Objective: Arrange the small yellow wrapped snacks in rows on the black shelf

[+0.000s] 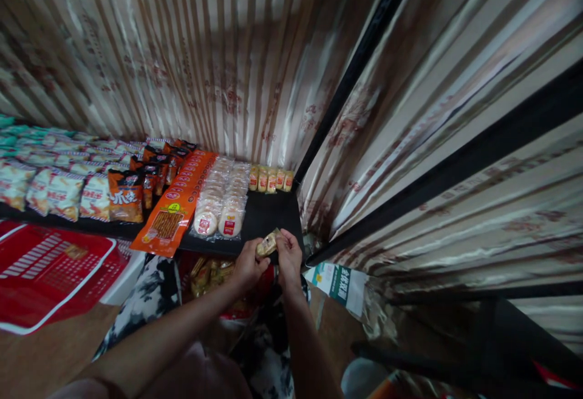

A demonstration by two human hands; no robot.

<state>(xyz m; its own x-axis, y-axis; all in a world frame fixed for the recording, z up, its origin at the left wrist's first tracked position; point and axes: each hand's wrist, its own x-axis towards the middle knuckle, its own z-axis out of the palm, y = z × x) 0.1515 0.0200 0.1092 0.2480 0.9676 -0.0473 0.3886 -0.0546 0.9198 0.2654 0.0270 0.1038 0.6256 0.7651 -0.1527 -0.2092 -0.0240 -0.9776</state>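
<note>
Between my two hands, just over the front edge of the black shelf (273, 211), is a small yellowish wrapped snack (268, 243). My left hand (249, 263) grips its left end, and my right hand (288, 252) pinches the right end. Similar wrapped snacks (271, 179) stand in a short row at the back of the shelf. Left of them are rows of round white rice crackers (231, 220) in clear wrappers. Below my hands, more yellow packets (209, 276) lie in a container between my knees.
A long orange snack bag (164, 223) lies beside black-and-orange bags (125, 198) and several rows of white bags (66, 195). A red basket (91, 271) sits below on the left. Striped curtains (218, 71) and dark poles (346, 92) border the shelf.
</note>
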